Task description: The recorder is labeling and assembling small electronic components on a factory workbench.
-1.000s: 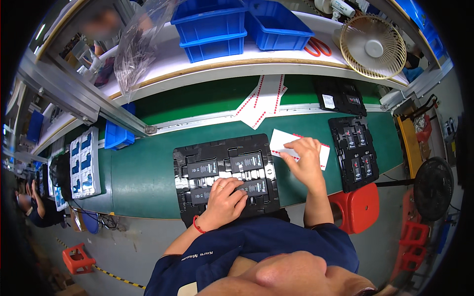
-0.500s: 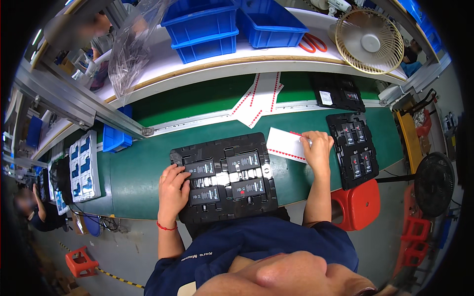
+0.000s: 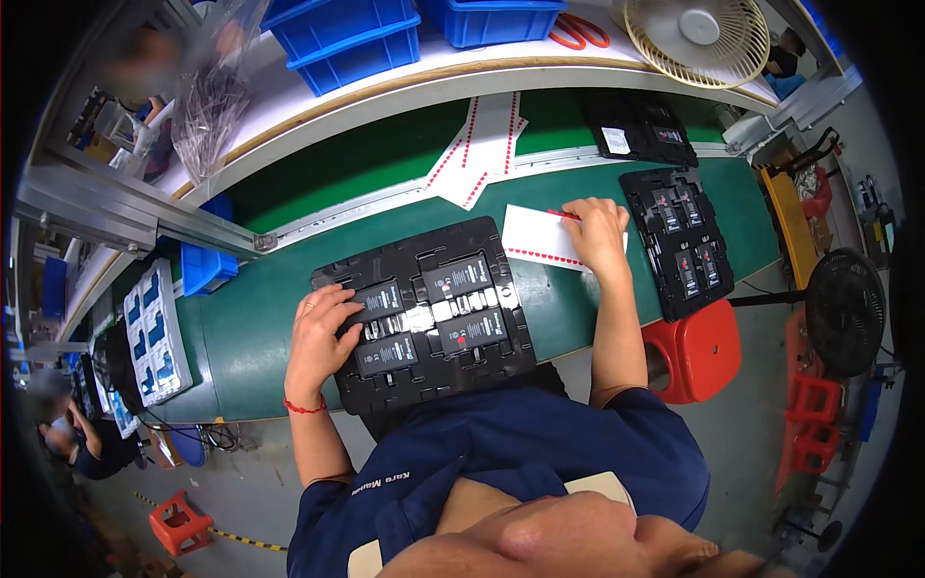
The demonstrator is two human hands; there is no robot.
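A black plastic tray (image 3: pixel 424 383) lies in front of me, with several flat dark batteries (image 3: pixel 389 354) in its recesses. A small red dot shows on the lower right battery (image 3: pixel 474 332). My left hand (image 3: pixel 323 332) rests on the tray's left edge, its fingers apart and reaching over the batteries there. Right of the tray is a white sticker sheet (image 3: pixel 530 234) edged with rows of red dots. My right hand (image 3: pixel 599 236) is closed at this sheet's upper edge, its fingers bent and pressed together. Whether a loose sticker is between the fingertips, I cannot make out.
Further right lies a second black tray (image 3: pixel 665 252) of batteries, with another dark tray (image 3: pixel 641 144) behind. More dotted sheets (image 3: pixel 474 154) lie at the back. Blue bins (image 3: pixel 356 58), red-handled scissors (image 3: pixel 580 31) and a fan (image 3: pixel 699 34) occupy the shelf. A red stool (image 3: pixel 699 352) stands at right.
The whole view has shifted, so the bench appears higher and further left. My right hand has slid slightly toward the sheet's upper edge. My left hand stays on the tray.
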